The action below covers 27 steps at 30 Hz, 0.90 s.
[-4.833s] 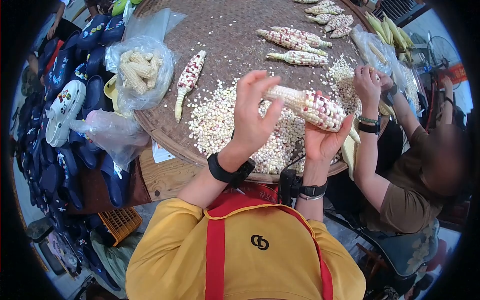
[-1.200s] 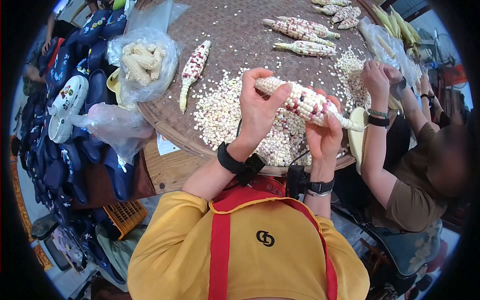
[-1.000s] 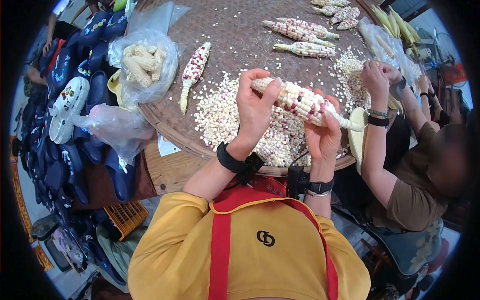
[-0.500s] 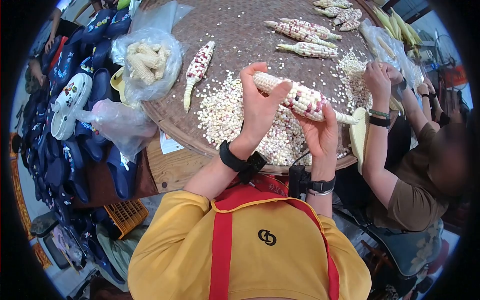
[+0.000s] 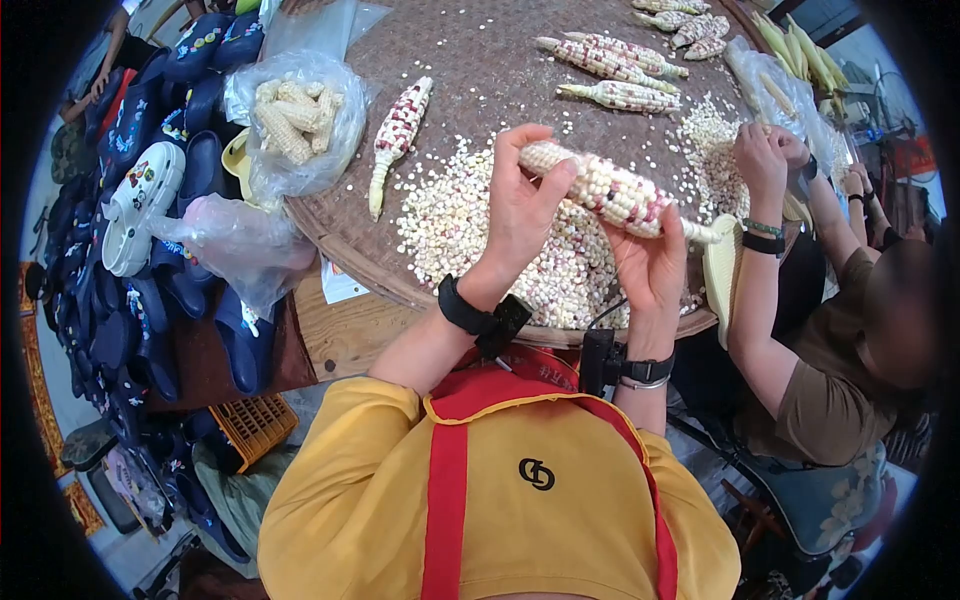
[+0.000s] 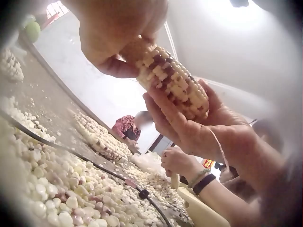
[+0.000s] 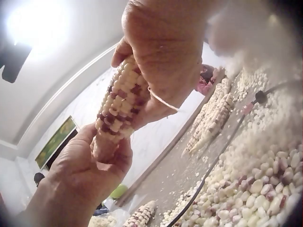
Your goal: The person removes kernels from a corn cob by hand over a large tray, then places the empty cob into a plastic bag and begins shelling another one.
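Note:
A corn cob (image 5: 625, 198) with white and dark red kernels is held slanting above a heap of loose kernels (image 5: 540, 280). The left hand (image 5: 522, 205) grips its bare upper-left end, with the thumb on the edge of the kernels. Lower on the cob, by the stalk, the right hand (image 5: 650, 262) holds it with fingers around the underside. In the left wrist view the cob (image 6: 175, 85) lies between the left hand (image 6: 118, 28) and the right hand (image 6: 213, 127). The right wrist view shows the left hand (image 7: 85, 175) cupping the bare tip below the kernels.
On the round woven tray (image 5: 470, 60) lie a single cob (image 5: 402, 120), several cobs (image 5: 620, 95) at the back and a plastic bag of bare cobs (image 5: 295, 125). Blue clogs (image 5: 245, 345) fill the left side. At right another person's hands (image 5: 765, 160) work over a second kernel pile.
The left thumb has shifted between the cob's bare end and its kernels, while the right hand has moved slightly to the right. Both hands have kept hold of the cob.

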{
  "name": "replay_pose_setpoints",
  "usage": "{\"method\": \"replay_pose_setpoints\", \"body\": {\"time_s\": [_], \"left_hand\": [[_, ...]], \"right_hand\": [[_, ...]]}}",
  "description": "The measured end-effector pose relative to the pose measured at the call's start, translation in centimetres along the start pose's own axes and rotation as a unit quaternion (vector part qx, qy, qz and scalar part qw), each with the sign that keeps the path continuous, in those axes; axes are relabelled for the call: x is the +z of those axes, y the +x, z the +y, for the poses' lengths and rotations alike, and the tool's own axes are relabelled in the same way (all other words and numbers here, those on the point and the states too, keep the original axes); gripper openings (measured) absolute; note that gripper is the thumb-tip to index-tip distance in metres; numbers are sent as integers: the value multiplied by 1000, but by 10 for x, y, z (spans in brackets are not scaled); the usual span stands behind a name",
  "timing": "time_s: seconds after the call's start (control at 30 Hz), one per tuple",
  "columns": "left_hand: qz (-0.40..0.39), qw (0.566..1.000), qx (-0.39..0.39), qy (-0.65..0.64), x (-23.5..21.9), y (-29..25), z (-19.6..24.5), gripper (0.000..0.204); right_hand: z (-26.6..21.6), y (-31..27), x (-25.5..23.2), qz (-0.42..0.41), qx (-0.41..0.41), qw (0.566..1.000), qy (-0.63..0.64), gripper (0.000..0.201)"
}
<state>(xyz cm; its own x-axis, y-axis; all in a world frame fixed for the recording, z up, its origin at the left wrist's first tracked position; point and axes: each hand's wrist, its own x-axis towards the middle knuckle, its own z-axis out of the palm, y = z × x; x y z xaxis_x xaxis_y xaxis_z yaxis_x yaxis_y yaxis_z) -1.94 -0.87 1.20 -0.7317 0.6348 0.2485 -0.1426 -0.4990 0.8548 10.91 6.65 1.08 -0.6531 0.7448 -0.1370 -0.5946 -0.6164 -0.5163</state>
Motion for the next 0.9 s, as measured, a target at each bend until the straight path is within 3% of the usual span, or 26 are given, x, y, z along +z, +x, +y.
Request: {"method": "replay_pose_setpoints", "body": {"time_s": [0.1,0.23,0.3,0.37,0.43,0.57,0.63,0.7,0.9], "left_hand": [[-46,999,26,10,-6,4,3,34],[-137,985,-52,92,-19,16,24,33],[-153,970,-165,95,-22,19,30,37],[-143,976,-143,87,-21,18,26,40],[-72,990,-109,52,-16,15,23,38],[-65,991,-85,78,-16,12,17,29],[-83,992,-37,82,-13,7,18,24],[-85,994,-30,61,-10,6,15,26],[-9,997,-15,71,-12,10,14,37]], "right_hand": [[-2,3,1,12,-22,1000,-3,46],[-9,2,-4,21,-46,999,-7,42],[-10,1,-5,36,-57,998,-20,42],[-9,0,-6,29,-56,998,-14,43],[-5,-2,-1,22,-63,998,-19,43],[-7,1,1,0,-62,998,23,43],[-8,3,-1,30,-71,997,16,43],[-11,0,1,-10,10,999,42,40],[-21,8,-3,28,-69,996,-39,37]]}}
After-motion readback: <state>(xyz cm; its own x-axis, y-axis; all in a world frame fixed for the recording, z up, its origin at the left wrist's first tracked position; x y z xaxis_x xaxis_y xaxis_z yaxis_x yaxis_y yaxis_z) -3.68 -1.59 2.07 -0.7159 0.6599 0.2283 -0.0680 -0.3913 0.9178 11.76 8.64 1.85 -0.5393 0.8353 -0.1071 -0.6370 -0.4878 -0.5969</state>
